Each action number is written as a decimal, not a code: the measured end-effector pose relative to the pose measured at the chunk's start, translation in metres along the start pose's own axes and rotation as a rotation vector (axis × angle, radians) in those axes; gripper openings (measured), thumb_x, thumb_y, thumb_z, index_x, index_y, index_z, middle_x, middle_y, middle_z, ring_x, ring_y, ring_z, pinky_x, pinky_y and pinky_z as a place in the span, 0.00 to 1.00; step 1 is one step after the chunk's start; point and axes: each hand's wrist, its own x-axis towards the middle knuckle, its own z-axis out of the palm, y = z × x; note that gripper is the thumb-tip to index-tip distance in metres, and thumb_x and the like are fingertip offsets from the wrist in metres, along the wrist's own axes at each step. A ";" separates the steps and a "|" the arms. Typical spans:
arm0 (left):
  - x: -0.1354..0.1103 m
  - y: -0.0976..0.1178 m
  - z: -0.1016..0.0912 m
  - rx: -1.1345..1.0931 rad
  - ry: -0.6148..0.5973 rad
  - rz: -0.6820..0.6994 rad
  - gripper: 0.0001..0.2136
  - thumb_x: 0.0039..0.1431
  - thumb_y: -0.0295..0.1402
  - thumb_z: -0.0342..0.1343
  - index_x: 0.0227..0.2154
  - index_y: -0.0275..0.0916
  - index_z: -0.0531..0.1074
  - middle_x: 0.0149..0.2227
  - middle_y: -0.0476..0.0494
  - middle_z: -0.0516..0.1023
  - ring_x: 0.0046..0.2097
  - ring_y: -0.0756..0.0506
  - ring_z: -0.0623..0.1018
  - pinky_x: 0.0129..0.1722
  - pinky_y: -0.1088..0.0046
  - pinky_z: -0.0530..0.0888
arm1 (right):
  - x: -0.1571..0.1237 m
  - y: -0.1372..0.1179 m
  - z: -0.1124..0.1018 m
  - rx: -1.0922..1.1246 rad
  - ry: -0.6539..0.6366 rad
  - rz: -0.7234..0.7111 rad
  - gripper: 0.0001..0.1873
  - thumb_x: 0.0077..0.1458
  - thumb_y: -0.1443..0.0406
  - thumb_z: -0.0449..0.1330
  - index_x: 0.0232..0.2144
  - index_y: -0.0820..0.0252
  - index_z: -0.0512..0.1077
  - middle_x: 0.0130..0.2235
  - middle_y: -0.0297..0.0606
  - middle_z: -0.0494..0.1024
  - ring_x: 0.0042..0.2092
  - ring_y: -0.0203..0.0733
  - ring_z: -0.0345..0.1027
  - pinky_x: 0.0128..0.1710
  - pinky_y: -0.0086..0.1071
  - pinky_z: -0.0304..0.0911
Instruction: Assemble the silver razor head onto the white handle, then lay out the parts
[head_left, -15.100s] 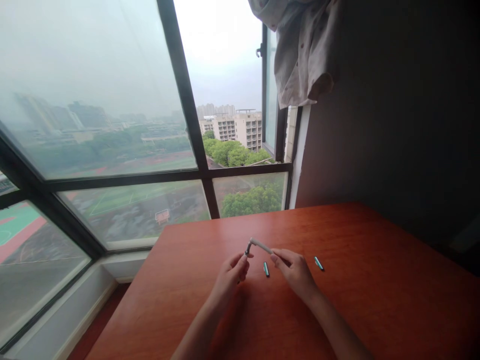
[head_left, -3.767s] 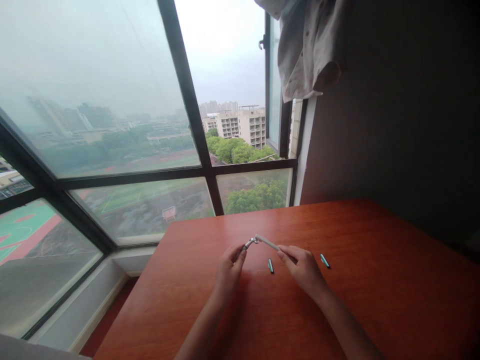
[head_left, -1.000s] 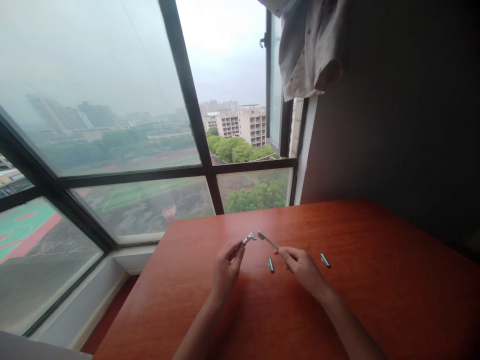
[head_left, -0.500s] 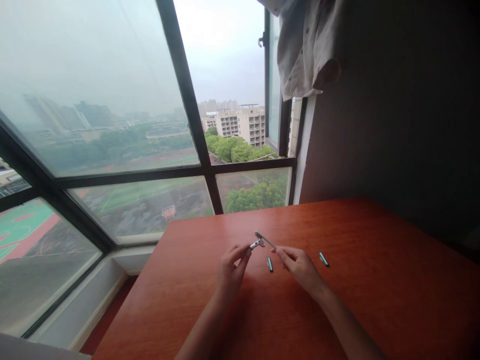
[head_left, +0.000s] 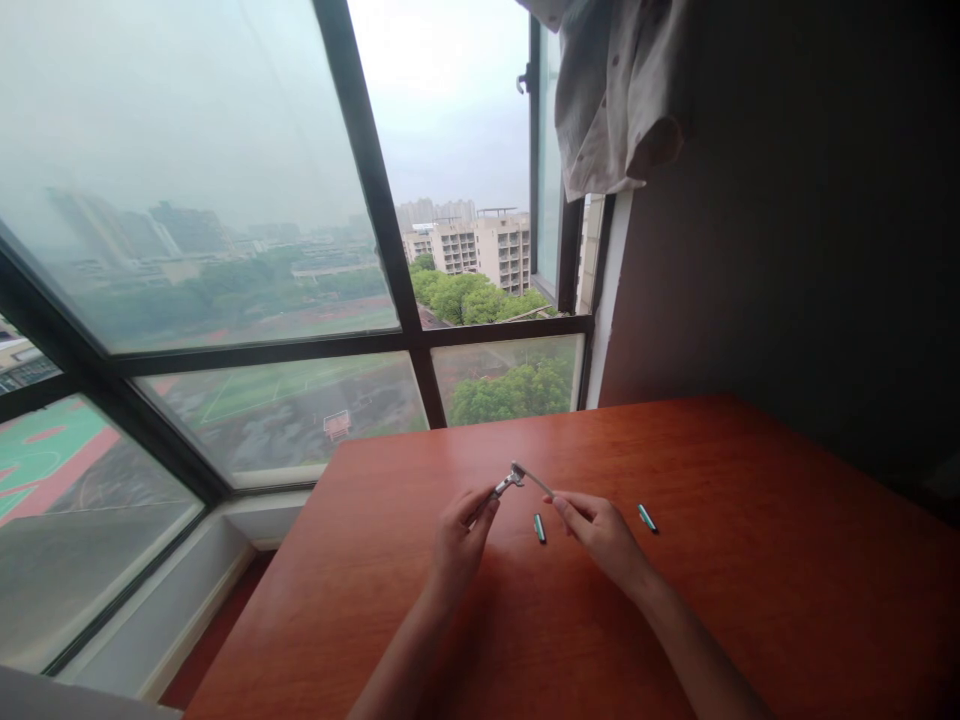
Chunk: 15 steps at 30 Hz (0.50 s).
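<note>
My left hand (head_left: 463,530) is closed around the handle of a silver razor (head_left: 508,483), whose head points up and to the right. Between the thumb and fingers of my right hand (head_left: 598,530) is a thin, pale-handled small brush (head_left: 536,481), slanting up to the left. Its dark tip meets or overlaps the razor's head; actual contact is hard to make out. A green-and-black razor cartridge (head_left: 539,529) lies on the table just left of my right fingers. Another razor cartridge (head_left: 648,518) rests farther right, beyond my right wrist.
The reddish-brown wooden table (head_left: 390,530) stretches below both hands. Dark-framed windows (head_left: 409,290) stand behind its far edge, one pane swung open. A grey cloth (head_left: 619,100) hangs at upper right, beside a dark wall (head_left: 750,250).
My left hand has tilted the razor slightly up and left, bringing its head closer to the brush tip. The right hand and both cartridges stay nearly where they were.
</note>
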 end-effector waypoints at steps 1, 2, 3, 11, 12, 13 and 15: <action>0.000 0.000 0.000 0.000 0.002 0.001 0.13 0.57 0.38 0.55 0.40 0.37 0.77 0.32 0.42 0.77 0.32 0.46 0.74 0.32 0.75 0.70 | 0.000 0.000 0.000 0.002 0.000 -0.001 0.26 0.56 0.50 0.52 0.39 0.66 0.78 0.21 0.32 0.64 0.25 0.36 0.59 0.24 0.28 0.51; 0.000 0.001 0.000 0.000 0.008 0.000 0.13 0.57 0.38 0.55 0.39 0.37 0.77 0.32 0.42 0.77 0.33 0.46 0.74 0.32 0.74 0.70 | 0.000 0.000 0.000 0.007 0.000 0.001 0.27 0.56 0.49 0.52 0.40 0.66 0.78 0.21 0.32 0.64 0.25 0.36 0.58 0.24 0.28 0.51; 0.000 0.001 0.000 0.001 0.016 -0.003 0.13 0.57 0.38 0.55 0.39 0.37 0.77 0.33 0.42 0.77 0.33 0.46 0.74 0.33 0.74 0.70 | 0.000 0.000 0.000 0.015 -0.005 0.008 0.27 0.56 0.49 0.52 0.40 0.66 0.78 0.20 0.32 0.64 0.25 0.36 0.58 0.24 0.28 0.51; -0.003 0.000 0.000 0.057 0.089 -0.002 0.11 0.57 0.36 0.55 0.40 0.38 0.77 0.36 0.41 0.78 0.37 0.45 0.76 0.35 0.73 0.71 | -0.001 -0.005 0.007 0.214 -0.100 0.090 0.29 0.54 0.47 0.53 0.39 0.67 0.76 0.18 0.28 0.60 0.20 0.30 0.51 0.19 0.26 0.47; -0.002 0.000 0.000 0.057 0.096 0.002 0.11 0.57 0.36 0.56 0.40 0.39 0.77 0.37 0.41 0.78 0.37 0.44 0.76 0.35 0.73 0.71 | -0.002 -0.008 0.008 0.264 -0.124 0.108 0.29 0.54 0.46 0.53 0.39 0.67 0.75 0.18 0.28 0.60 0.19 0.30 0.50 0.17 0.25 0.46; -0.002 -0.001 -0.001 0.052 0.104 0.004 0.11 0.57 0.36 0.56 0.40 0.39 0.77 0.37 0.41 0.78 0.38 0.44 0.76 0.36 0.73 0.72 | -0.003 -0.010 0.009 0.308 -0.143 0.127 0.29 0.53 0.46 0.53 0.39 0.67 0.75 0.18 0.27 0.60 0.18 0.29 0.49 0.17 0.25 0.45; -0.001 -0.001 -0.003 0.039 0.129 -0.005 0.12 0.57 0.37 0.56 0.40 0.39 0.78 0.37 0.41 0.78 0.38 0.44 0.76 0.36 0.73 0.72 | -0.005 -0.014 0.010 0.360 -0.171 0.155 0.30 0.52 0.45 0.54 0.38 0.67 0.74 0.18 0.27 0.61 0.17 0.28 0.48 0.15 0.25 0.44</action>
